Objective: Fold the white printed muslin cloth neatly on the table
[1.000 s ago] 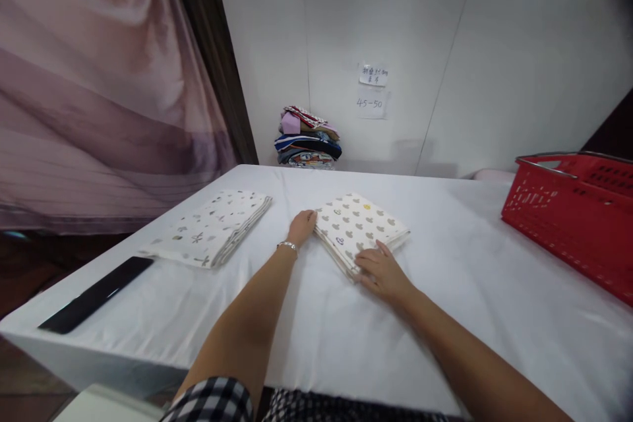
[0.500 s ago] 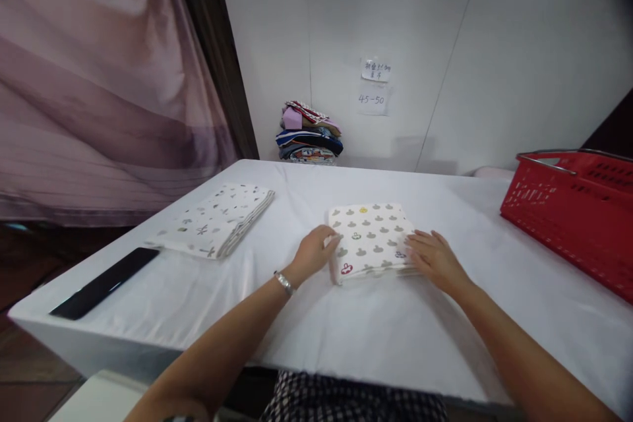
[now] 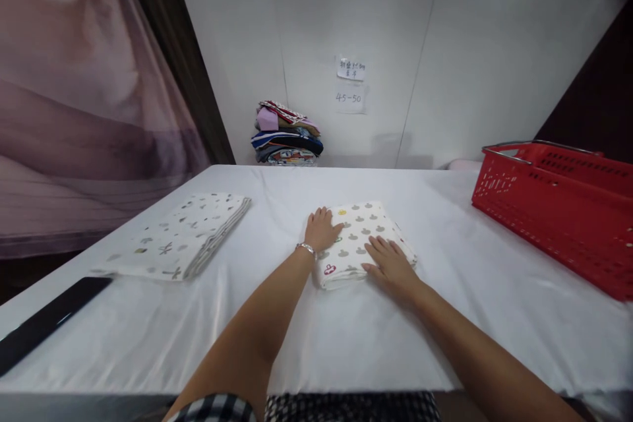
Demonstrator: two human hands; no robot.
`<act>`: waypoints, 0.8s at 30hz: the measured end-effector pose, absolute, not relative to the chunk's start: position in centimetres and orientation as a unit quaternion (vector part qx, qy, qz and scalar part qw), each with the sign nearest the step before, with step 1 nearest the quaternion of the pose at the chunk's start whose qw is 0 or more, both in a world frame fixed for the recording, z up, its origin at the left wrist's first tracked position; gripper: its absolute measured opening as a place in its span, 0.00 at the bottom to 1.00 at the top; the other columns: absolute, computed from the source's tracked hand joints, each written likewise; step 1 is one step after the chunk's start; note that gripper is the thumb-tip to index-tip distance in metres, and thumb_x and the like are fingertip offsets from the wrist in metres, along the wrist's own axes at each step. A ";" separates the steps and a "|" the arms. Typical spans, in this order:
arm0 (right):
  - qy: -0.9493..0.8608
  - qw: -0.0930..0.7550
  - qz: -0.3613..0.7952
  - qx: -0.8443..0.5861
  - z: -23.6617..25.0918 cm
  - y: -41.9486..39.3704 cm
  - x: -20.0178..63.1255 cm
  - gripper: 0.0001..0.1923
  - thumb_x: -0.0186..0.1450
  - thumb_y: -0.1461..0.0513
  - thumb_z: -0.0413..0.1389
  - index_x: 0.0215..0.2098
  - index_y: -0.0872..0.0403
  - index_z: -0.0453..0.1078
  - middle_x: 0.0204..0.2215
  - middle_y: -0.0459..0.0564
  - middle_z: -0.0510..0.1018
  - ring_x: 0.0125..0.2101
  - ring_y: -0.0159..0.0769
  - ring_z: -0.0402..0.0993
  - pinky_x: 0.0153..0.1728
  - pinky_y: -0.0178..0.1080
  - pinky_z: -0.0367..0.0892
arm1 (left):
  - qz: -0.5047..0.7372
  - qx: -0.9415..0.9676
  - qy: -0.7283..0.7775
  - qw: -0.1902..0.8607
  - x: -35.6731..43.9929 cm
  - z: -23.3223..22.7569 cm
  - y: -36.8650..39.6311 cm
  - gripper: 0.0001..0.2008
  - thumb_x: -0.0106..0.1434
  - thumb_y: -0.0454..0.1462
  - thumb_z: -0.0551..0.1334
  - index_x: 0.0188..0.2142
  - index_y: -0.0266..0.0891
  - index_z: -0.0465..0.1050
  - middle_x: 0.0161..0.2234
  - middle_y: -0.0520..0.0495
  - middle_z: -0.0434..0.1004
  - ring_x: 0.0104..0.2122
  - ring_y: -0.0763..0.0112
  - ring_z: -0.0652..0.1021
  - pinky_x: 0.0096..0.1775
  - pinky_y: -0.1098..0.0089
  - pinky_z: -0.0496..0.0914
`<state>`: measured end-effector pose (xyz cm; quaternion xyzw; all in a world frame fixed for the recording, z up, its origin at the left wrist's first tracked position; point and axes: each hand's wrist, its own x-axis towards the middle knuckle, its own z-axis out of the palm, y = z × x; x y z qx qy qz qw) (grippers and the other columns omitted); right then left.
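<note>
A folded white cloth with grey mushroom-like prints, plus a yellow and a red one, lies flat in front of me on the white table. Across its left edge rests my left hand, palm down with fingers stretched out. My right hand lies flat on the cloth's near right part, fingers spread. Neither hand grips the fabric. Farther left is another folded white cloth with small scattered prints, its layered edge facing right.
A red plastic basket with metal handles stands at the right. A dark flat object lies at the left table edge. Behind the table is a pile of folded fabrics. Handwritten paper notes hang on the wall.
Both hands have moved from the cloth's side edges onto its top and now lie flat. The view has shifted, so the surroundings sit farther left.
</note>
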<state>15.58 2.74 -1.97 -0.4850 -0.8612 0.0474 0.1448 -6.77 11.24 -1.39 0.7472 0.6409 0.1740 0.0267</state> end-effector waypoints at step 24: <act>-0.756 0.326 0.175 -0.540 -3.9 13.4 22.8 0.20 0.57 0.60 0.55 0.48 0.51 0.72 0.52 0.52 0.70 0.52 0.41 0.67 0.54 0.43 0.61 | 0.256 0.583 0.757 0.144 -10.4 -0.4 10.9 0.18 0.58 0.50 0.55 0.36 0.39 0.69 0.37 0.42 0.75 0.40 0.60 0.73 0.38 0.67 0.64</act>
